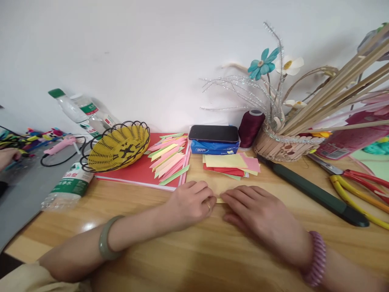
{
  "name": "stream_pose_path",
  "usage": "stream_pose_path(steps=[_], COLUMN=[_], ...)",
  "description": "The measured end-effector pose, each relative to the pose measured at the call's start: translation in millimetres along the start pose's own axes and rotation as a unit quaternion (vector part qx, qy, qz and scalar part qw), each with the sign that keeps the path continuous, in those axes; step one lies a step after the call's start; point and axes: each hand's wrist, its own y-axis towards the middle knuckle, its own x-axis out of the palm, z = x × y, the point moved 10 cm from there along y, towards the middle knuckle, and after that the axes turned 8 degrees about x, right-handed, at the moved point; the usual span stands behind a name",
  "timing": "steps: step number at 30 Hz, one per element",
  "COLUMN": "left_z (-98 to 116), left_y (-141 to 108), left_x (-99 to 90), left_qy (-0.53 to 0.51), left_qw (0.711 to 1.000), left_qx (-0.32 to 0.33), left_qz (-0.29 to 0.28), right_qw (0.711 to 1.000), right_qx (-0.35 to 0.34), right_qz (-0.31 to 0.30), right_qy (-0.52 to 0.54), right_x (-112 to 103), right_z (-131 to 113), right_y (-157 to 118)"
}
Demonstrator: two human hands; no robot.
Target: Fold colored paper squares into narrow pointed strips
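Note:
Both my hands rest low over the wooden table, close together at the middle. A small yellow strip of paper [219,200] shows between them, mostly hidden under the fingers. My left hand [191,202] is closed, its fingertips pinching the strip's left end. My right hand [261,213] lies palm down with its fingers together, the fingertips pressing the strip's right end. Just beyond them lies a stack of coloured paper slips [227,162], yellow on top with pink and red beneath. Folded paper strips [168,158] in pink, yellow and green lie on a red sheet [127,178] to the left.
Behind the slips, a phone [213,134] rests on a blue tissue pack [212,147] beside a maroon thread spool [251,127]. At right are a dark green tool [319,194], scissors [352,172] and a flower basket [282,148]. Leftward stand a yellow basket [118,150] and bottles [68,184]; another person's hand [9,157] shows.

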Motion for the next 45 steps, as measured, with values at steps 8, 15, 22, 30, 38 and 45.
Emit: stream_pose_path(steps=[8,15,22,30,38,45], left_z=[-52,-35,-35,-47,-44,-41], left_y=[6,8,8,1,2,9], left_x=[-1.1,27.2,17.9,13.5,28.6,25.9], left_qy=[-0.413,-0.601,-0.546,-0.493,-0.575,-0.578], left_qw=[0.851,0.685,0.736,0.765,0.706,0.721], left_qx=[-0.322,-0.408,-0.399,-0.410,-0.412,-0.380], left_qz=[0.052,0.052,0.037,0.062,0.042,0.043], right_qw=[0.981,0.888,0.836,0.840,0.848,0.855], right_qx=[0.108,0.170,0.174,0.191,0.211,0.216], right_qz=[-0.024,-0.097,-0.159,-0.178,-0.173,-0.152], right_qy=[0.158,0.416,0.496,0.476,0.453,0.445], right_x=[-15,2,21,29,28,28], right_z=[13,7,2,6,12,9], right_y=[1,-7,-11,-14,-15,-12])
